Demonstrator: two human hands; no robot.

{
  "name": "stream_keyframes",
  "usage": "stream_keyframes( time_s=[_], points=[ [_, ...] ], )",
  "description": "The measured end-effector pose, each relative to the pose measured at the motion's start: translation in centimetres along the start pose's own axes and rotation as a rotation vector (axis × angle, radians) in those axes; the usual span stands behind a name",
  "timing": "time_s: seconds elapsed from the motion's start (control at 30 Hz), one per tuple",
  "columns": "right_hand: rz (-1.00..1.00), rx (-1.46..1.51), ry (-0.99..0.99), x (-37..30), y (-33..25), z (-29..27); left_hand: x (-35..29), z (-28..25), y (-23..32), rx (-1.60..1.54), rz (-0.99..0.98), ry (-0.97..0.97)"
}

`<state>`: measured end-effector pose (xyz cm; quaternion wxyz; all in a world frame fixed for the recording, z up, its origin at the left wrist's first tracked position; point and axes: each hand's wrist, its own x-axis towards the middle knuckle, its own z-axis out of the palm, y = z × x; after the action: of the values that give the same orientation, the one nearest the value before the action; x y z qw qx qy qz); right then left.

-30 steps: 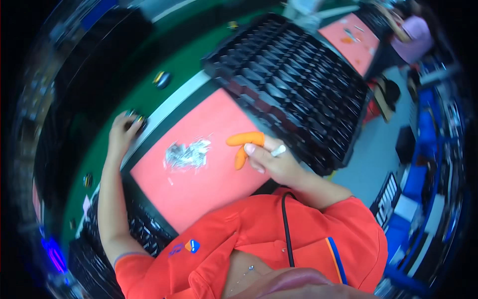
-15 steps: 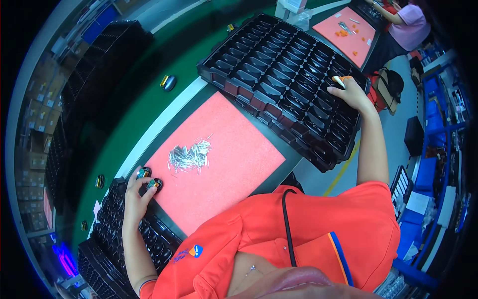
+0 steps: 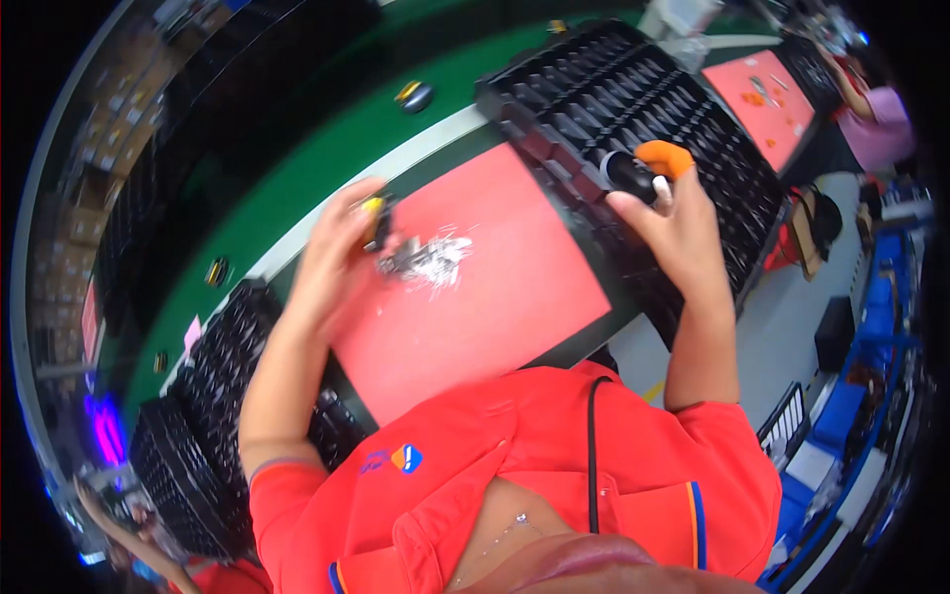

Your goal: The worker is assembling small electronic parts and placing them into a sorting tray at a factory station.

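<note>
My left hand, blurred by motion, is at the left edge of the pink mat. Its fingers are closed on a small black and yellow part; finer detail is smeared. Beside it on the mat lies a pile of thin silvery pins. Over the near edge of the large black compartment tray, my right hand grips a glossy black rounded shell between thumb and fingers. An orange finger cover is on one fingertip and a white one on another.
Black trays are stacked at the left. Beyond the mat, a green belt carries several parts, one a black and yellow piece. At the far right, a person sits by another pink mat.
My right hand has come back toward the tray's near edge and now holds a black shell. My left hand has lifted and moved right and away, carrying a part. The view has shifted.
</note>
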<state>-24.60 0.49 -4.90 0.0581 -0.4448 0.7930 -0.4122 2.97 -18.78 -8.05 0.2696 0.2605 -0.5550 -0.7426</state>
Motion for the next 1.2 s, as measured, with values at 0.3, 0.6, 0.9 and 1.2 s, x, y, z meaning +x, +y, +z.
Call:
stream_keyframes(
  time_s=[0.3, 0.6, 0.9, 1.2],
  points=[
    [-0.393, 0.318, -0.277, 0.0, -4.7, 13.2, 1.6, 1.3, -3.2, -0.315, -0.089, 0.011],
    [0.115, 0.838, -0.511, 0.5, -5.0, 14.6, 2.3, -0.3, -4.8, 0.091, 0.164, 0.124],
    [0.104, 0.764, -0.449, 1.1, -4.5, 14.8, 2.4, -1.0, -4.7, -0.286, -0.002, 0.055],
    [-0.021, 0.625, -0.255, 1.0, -4.2, 15.1, 2.1, 0.3, -4.9, -0.241, 0.007, 0.133]
  ],
)
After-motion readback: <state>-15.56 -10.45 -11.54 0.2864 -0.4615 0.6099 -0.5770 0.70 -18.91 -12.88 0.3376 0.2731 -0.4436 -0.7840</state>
